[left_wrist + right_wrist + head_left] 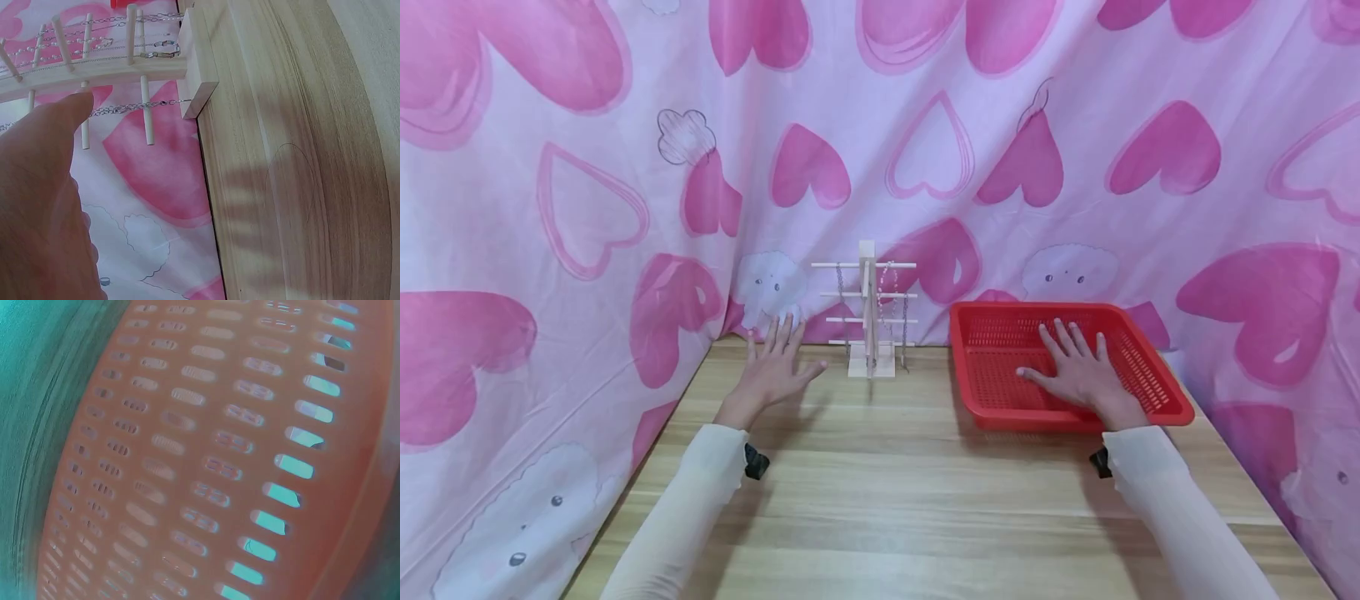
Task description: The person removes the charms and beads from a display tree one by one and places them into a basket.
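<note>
A pale wooden jewelry stand (867, 308) with several crossbars stands at the back of the table, with chain necklaces (125, 109) and a beaded strand (883, 283) hanging from its bars. Left of the stand, my left hand (773, 371) is held with fingers spread and nothing in it; its thumb shows beside the stand in the left wrist view. To the right sits a red plastic basket (1000, 417) with slotted walls. My right hand (1082, 375) is spread over the basket, holding nothing. Whether it touches the basket I cannot tell. The right wrist view shows only the basket's slotted wall (187, 437).
The wood-grain table (910, 500) reaches back to a pink curtain (925, 125) printed with hearts, which also hangs along both sides. A dark wrist device (756, 461) shows at the left cuff, and another wrist device (1101, 462) at the right.
</note>
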### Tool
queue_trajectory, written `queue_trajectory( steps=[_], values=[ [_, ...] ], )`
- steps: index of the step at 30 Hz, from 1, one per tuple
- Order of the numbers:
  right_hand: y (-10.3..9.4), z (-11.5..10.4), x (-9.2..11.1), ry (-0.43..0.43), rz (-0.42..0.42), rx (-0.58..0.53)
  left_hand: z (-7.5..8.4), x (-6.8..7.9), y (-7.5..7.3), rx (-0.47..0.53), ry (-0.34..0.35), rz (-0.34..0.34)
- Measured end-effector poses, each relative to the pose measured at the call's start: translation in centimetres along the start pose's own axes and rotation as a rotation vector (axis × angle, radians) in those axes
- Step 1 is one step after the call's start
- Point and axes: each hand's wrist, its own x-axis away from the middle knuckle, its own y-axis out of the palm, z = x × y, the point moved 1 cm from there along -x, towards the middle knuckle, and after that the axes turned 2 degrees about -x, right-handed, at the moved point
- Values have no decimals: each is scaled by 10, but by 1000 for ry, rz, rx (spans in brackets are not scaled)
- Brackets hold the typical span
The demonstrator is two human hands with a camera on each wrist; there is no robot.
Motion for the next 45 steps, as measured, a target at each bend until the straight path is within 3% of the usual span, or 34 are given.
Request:
queue_trajectory(
  steps=[8,12,18,21,24,30,37,45],
  values=[
    [-2,-3,-5,-21,31,2,4,-1,-3,-7,3,-5],
    [-4,-8,-8,-8,52,-29,5,-3,-3,14,47,14],
    [-7,-22,-13,18,150,-119,11,-6,-4,66,139,124],
    [-12,-38,-15,29,205,-207,17,-7,-1,72,190,191],
    [-19,-59,-17,30,260,-306,24,-8,7,63,243,215],
    [-26,-101,-33,-7,314,-446,39,-10,34,54,286,175],
    [-27,-145,-60,-73,313,-516,59,-8,59,60,324,84],
    [-13,-179,-81,-105,268,-578,64,-6,80,-94,367,-21]
  ],
)
